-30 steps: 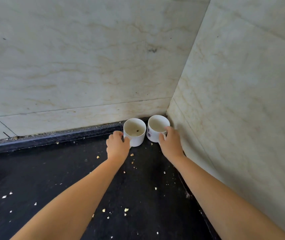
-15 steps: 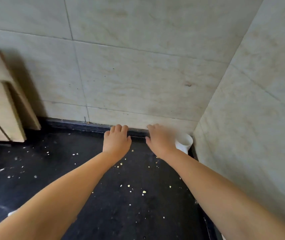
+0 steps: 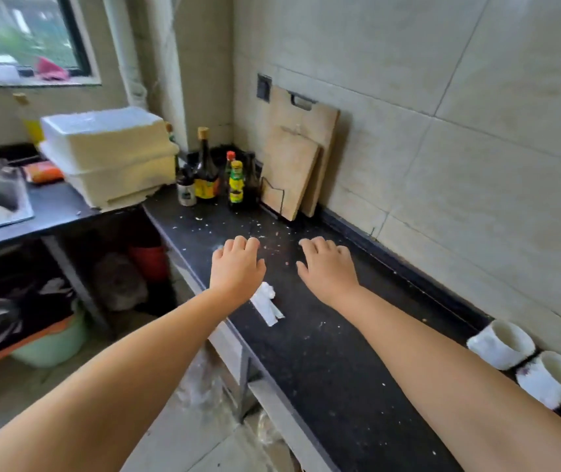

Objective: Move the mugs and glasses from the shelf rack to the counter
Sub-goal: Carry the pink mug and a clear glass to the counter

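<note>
Two white mugs (image 3: 500,344) (image 3: 553,379) stand side by side on the black table (image 3: 323,362) against the tiled wall, at far right. We see our left hand (image 3: 236,267) and right hand (image 3: 328,269) (each grip loose, holding nothing) hovering near scattered crumbs, well apart from them.
</note>
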Action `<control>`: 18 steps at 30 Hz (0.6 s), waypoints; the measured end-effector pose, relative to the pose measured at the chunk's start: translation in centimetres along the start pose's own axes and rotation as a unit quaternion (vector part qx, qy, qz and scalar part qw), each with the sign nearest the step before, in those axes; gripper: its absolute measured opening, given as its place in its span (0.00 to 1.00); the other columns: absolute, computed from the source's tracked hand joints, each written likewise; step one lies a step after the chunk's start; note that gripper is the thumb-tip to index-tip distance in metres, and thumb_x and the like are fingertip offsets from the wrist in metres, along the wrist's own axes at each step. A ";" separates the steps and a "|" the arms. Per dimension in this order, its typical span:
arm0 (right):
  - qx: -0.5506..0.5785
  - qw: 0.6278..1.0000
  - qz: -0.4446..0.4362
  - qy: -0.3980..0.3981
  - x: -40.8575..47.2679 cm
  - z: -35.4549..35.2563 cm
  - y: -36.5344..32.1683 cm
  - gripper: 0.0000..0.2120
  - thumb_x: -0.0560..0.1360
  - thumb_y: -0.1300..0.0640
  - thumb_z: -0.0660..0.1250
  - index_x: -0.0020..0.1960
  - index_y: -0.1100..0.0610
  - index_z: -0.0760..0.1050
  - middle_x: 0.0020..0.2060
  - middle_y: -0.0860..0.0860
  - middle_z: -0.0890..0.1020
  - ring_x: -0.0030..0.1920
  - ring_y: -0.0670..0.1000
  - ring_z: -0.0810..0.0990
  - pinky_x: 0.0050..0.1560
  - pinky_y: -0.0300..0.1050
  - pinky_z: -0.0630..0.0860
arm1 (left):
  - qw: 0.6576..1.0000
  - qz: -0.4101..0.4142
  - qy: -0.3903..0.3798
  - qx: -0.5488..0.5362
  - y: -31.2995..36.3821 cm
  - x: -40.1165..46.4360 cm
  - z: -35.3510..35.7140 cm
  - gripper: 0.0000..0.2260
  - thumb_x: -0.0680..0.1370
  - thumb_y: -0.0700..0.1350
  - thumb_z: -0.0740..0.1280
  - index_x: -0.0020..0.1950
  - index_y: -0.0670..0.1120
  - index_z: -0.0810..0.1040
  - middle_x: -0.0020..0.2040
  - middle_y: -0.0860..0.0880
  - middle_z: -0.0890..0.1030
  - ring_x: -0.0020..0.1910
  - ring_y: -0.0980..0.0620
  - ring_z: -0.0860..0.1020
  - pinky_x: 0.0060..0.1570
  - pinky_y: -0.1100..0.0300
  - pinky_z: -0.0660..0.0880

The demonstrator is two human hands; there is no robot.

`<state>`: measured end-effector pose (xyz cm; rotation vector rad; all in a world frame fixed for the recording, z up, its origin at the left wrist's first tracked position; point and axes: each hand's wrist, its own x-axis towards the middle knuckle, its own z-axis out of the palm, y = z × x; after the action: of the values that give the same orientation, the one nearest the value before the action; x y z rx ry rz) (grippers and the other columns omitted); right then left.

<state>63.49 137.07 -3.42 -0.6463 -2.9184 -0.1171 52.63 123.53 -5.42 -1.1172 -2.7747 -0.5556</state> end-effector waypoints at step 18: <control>0.081 0.930 -0.356 0.044 -6.4 -4.0 -54.4 0.21 0.79 0.48 0.55 0.69 0.55 0.65 0.63 0.55 0.73 0.61 0.57 0.73 0.58 0.52 0.68 | 0.938 -0.301 0.126 0.114 -41.1 -32.4 -22.1 0.16 0.78 0.51 0.60 0.63 0.46 0.70 0.60 0.45 0.75 0.61 0.44 0.72 0.59 0.50 0.69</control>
<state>46.58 84.81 -2.90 0.4516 -2.8734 0.0176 47.00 67.01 -4.37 -0.1200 -2.8171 -0.3698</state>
